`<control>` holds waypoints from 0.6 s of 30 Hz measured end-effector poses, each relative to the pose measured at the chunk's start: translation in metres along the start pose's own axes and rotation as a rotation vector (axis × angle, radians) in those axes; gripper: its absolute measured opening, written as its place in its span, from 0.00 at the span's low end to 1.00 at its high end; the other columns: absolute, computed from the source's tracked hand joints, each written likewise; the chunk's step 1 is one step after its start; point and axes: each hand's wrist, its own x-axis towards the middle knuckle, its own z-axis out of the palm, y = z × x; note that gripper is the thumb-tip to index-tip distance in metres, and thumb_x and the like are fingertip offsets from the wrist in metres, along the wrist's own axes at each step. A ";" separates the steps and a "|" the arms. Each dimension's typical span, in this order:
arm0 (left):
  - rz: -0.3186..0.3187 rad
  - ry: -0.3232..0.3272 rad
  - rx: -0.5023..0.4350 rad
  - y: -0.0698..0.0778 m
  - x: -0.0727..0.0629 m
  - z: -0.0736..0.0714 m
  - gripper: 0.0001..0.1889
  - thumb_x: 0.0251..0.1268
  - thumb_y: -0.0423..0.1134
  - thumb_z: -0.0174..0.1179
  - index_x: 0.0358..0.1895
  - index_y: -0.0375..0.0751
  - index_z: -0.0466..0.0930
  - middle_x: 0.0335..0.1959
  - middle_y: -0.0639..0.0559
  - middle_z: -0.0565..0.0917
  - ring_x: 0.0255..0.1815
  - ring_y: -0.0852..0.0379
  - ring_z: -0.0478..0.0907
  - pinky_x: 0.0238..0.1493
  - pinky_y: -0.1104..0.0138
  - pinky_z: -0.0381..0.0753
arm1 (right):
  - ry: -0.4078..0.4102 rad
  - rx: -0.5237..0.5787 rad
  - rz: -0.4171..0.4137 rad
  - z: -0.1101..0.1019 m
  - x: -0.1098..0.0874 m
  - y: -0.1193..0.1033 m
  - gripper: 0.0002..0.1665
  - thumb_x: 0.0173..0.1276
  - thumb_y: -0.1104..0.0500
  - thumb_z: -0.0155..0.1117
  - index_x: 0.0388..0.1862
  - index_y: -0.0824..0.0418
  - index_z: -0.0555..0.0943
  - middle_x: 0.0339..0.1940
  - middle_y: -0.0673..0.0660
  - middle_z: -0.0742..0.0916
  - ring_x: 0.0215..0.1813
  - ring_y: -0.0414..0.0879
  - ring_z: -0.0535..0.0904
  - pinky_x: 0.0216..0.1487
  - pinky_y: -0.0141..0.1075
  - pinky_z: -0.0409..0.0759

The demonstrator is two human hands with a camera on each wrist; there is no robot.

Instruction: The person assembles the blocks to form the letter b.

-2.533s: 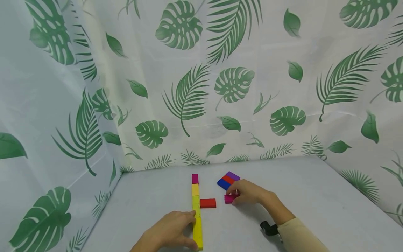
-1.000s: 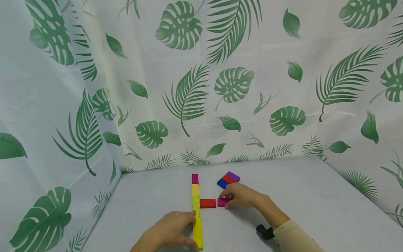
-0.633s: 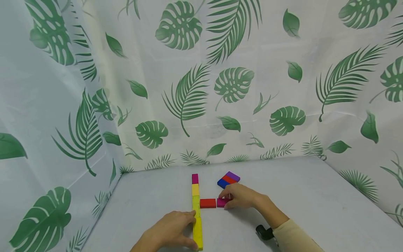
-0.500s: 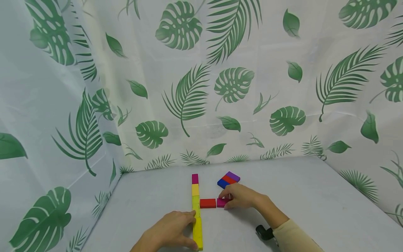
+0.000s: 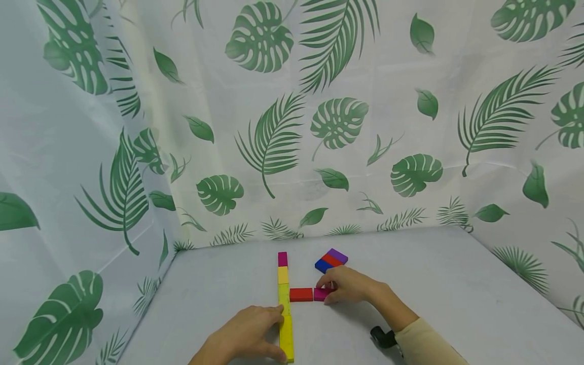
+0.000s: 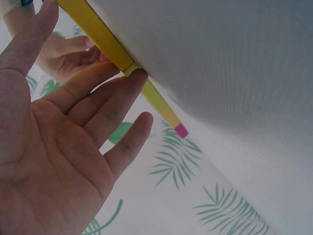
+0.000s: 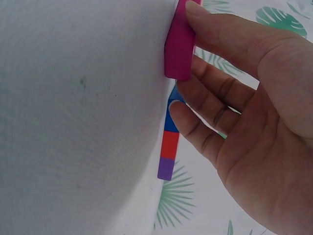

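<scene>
My right hand [image 5: 349, 284] pinches a magenta block [image 7: 179, 54] between thumb and fingers. In the head view the block's left end sits right at the end of a red block [image 5: 301, 294]. That red block extends rightward from the side of a straight row: a long yellow block [image 5: 286, 338] nearest me, a lighter yellow block [image 5: 284, 294], a short yellow-orange block [image 5: 283, 275] and a magenta block [image 5: 283, 259] at the far end. My left hand [image 5: 248, 332] touches the row's left side with fairly straight fingers, its thumb at the near end.
Behind my right hand, blue [image 5: 324, 265], red [image 5: 332, 259] and purple [image 5: 338, 254] blocks lie side by side at a slant. A black device [image 5: 383, 336] sits at my right wrist. Leaf-print curtains [image 5: 292, 152] enclose the white table [image 5: 219, 284] at the back and sides.
My right hand has slid the magenta block left across the table, up to the red block's right end, with only a tiny shift in the last half second. The left hand stays in place.
</scene>
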 end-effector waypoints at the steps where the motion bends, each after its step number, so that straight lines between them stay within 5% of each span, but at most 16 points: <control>1: 0.003 0.003 0.003 0.000 0.000 0.000 0.33 0.49 0.64 0.78 0.60 0.58 0.86 0.68 0.62 0.82 0.63 0.58 0.81 0.70 0.51 0.79 | -0.002 0.000 -0.002 0.000 0.000 0.000 0.19 0.64 0.54 0.79 0.55 0.49 0.89 0.38 0.45 0.86 0.41 0.38 0.78 0.41 0.28 0.82; 18: 0.043 0.007 0.020 -0.005 0.003 0.004 0.36 0.49 0.68 0.75 0.62 0.57 0.85 0.69 0.59 0.82 0.65 0.57 0.80 0.69 0.50 0.80 | -0.006 0.022 0.012 0.000 -0.001 -0.001 0.20 0.64 0.53 0.79 0.55 0.50 0.89 0.37 0.45 0.86 0.41 0.39 0.78 0.40 0.29 0.82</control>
